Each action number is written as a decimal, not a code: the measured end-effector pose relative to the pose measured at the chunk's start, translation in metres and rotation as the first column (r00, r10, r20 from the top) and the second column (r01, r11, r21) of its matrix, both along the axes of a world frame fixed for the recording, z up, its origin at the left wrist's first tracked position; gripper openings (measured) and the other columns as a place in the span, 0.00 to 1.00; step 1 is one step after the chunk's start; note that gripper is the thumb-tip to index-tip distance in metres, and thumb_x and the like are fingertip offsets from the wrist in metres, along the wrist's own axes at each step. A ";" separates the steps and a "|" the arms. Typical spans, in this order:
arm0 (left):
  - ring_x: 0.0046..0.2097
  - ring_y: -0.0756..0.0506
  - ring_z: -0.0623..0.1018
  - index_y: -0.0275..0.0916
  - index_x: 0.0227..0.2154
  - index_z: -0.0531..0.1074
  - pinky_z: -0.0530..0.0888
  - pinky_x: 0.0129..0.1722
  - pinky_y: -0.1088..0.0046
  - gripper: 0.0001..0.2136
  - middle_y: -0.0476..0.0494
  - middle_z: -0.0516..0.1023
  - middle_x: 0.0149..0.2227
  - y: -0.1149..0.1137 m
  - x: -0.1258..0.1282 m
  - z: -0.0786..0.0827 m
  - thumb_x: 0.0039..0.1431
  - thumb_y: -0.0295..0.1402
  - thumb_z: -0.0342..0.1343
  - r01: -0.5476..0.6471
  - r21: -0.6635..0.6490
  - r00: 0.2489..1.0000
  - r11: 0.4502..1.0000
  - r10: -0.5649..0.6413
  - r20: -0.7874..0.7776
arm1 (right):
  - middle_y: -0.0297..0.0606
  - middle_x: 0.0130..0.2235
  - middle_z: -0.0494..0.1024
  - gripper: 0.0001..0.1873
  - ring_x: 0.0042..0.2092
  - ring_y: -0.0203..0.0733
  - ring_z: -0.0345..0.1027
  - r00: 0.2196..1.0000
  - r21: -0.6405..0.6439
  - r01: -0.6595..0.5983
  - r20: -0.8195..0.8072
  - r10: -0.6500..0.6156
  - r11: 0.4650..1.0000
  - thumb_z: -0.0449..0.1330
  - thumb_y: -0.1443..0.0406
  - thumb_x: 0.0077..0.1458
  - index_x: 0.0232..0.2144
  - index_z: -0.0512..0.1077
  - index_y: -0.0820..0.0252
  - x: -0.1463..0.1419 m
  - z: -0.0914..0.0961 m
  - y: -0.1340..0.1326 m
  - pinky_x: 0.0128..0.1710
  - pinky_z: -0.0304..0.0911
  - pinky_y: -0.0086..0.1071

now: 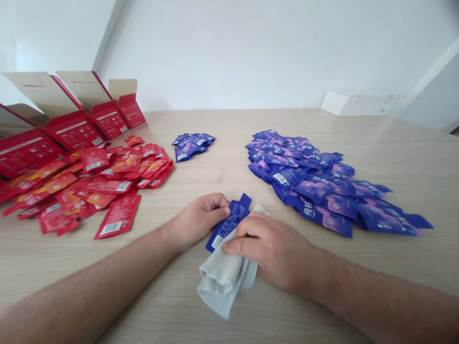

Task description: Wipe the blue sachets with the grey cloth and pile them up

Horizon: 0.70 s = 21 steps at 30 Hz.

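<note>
**Blue sachet held by the left hand and right hand over a grey cloth**

The forearms are extended across the light wood-grain desk from the bottom of the view. The grey cloth, a soft, crumpled piece of fabric, is pressed over the middle of the blue sachet by the right hand, and its loose lower end hangs close above the desk or rests on it; which of the two cannot be told. The left fingers are closed on the sachet's upper part, with its top end showing beyond them. The right fingers are curled and closed over the cloth, gripping it against the sachet. The sachet's lower corner is left showing beside the cloth.

Just to the right of the hands, a large spread of blue sachets is heaped on the desk, while a much smaller blue pile is placed farther ahead, between the two groups. To the left, red sachets are strewn in a loose overlapping mass. Behind these, open red cartons are lined up near the desk's far left edge. A white folded object is set against the wall at the far right.
</note>
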State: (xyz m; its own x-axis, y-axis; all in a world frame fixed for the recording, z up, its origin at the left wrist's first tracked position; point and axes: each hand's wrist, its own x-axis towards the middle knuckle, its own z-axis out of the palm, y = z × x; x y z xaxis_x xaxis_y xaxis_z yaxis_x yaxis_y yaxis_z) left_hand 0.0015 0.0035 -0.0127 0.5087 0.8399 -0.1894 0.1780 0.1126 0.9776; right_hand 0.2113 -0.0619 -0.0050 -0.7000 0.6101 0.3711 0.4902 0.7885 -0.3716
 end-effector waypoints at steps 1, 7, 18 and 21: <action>0.24 0.54 0.65 0.37 0.30 0.68 0.60 0.23 0.79 0.12 0.53 0.68 0.24 0.001 -0.001 0.001 0.57 0.40 0.60 -0.003 0.002 1.000 1.000 0.003 0.000 | 0.40 0.42 0.76 0.12 0.43 0.44 0.68 1.000 -0.009 -0.008 -0.007 0.008 1.000 0.59 0.66 0.63 0.49 0.76 0.56 0.000 0.003 -0.001 0.44 0.66 0.38; 0.24 0.52 0.69 0.38 0.29 0.67 0.66 0.24 0.78 0.12 0.53 0.69 0.24 0.020 -0.013 0.020 0.54 0.39 0.63 -0.157 -0.044 0.983 0.987 0.161 0.094 | 0.41 0.45 0.74 0.20 0.47 0.44 0.70 0.965 -0.082 0.148 -0.205 -0.162 0.986 0.59 0.73 0.58 0.51 0.74 0.55 0.016 0.007 0.014 0.50 0.67 0.39; 0.24 0.49 0.73 0.35 0.29 0.68 0.73 0.29 0.70 0.05 0.49 0.71 0.22 0.180 -0.058 0.069 0.58 0.27 0.59 -0.635 0.228 0.765 0.738 0.642 0.051 | 0.40 0.45 0.75 0.23 0.47 0.43 0.70 0.960 -0.156 0.135 -0.225 -0.169 0.978 0.58 0.77 0.55 0.51 0.75 0.55 0.025 -0.002 0.027 0.51 0.66 0.37; 0.30 0.46 0.77 0.33 0.32 0.69 0.75 0.32 0.66 0.02 0.44 0.74 0.26 0.218 -0.059 0.075 0.61 0.25 0.56 -0.651 0.284 0.738 0.704 0.674 0.021 | 0.40 0.45 0.76 0.22 0.47 0.43 0.70 0.961 -0.171 0.134 -0.220 -0.170 0.976 0.58 0.76 0.55 0.50 0.75 0.55 0.027 -0.001 0.030 0.50 0.66 0.37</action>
State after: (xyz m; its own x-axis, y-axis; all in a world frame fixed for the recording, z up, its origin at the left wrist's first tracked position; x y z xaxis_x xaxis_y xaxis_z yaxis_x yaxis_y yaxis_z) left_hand -0.0577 0.2212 0.0624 -0.2050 0.9764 0.0682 0.2311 -0.0194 0.9727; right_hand 0.2381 -0.0319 -0.0058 -0.5006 0.7647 0.4058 0.4859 0.6361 -0.5994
